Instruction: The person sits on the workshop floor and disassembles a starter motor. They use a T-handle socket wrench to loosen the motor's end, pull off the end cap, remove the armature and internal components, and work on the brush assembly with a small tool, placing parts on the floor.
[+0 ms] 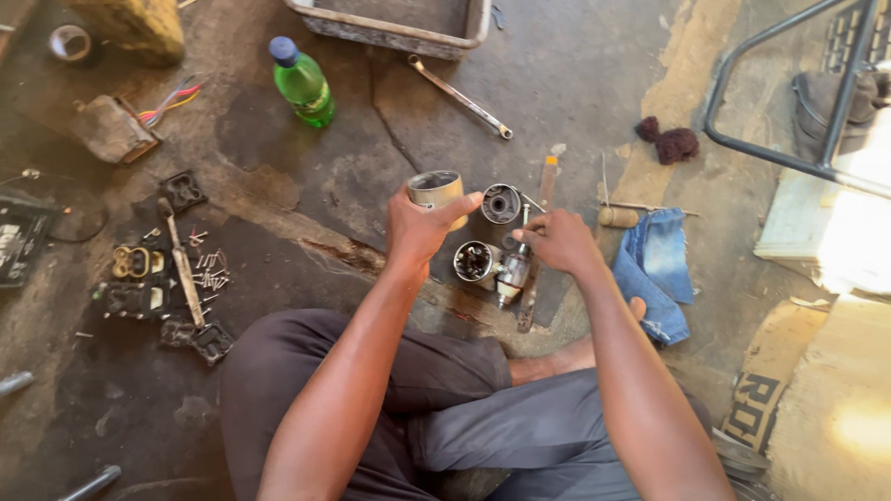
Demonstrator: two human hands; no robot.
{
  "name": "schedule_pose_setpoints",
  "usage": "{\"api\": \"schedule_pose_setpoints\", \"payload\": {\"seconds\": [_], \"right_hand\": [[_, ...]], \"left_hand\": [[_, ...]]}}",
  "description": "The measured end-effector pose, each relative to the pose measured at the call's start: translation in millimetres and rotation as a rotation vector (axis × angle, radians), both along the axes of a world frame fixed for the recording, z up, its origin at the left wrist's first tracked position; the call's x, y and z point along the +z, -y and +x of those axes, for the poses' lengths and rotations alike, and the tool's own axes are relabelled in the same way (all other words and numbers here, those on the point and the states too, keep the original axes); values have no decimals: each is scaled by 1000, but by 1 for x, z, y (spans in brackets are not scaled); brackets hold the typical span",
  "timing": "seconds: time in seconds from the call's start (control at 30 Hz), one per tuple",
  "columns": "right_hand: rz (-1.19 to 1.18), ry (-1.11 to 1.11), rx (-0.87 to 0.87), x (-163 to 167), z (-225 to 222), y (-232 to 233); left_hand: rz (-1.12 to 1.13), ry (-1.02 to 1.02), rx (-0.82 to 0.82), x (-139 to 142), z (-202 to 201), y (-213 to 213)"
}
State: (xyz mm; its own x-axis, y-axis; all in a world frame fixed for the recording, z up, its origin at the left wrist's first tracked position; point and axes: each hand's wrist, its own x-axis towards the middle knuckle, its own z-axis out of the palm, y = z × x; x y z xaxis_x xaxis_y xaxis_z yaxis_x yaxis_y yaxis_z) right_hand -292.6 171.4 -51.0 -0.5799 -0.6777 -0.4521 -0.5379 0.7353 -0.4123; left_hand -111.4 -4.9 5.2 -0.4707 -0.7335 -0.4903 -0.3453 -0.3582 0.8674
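a: where is the metal cylinder housing point(436, 192) sitting?

b: i am gripping it in the left hand point(419, 230), raised just up-left of the motor core point(511, 271) on the floor.

a: and the right hand point(558, 239)?

b: it is pinching closed on the motor core's top. i am advising keeping the housing level beside that core.

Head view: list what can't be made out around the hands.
- Metal can: lower part hidden by left hand.
- Right hand: what its fingertips pinch is too small to tell.
- Tray: cut off by the top edge.
- Screws: too small to count.
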Motion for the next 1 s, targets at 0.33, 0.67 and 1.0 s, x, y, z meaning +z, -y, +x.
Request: {"api": "schedule_pose_setpoints", "payload": {"seconds": [0.33,0.67,1.0], "right_hand": [[-85,32,-138,13,-13,-15],[-161,167,-479,37,-64,-89],[122,-171,-83,19,-52,-189]], "left_hand": [[-832,221,-243,-59,-23,-21],[-708,198,-298,-78,-6,-25],[-791,28,-220,-14,14,-39]]}}
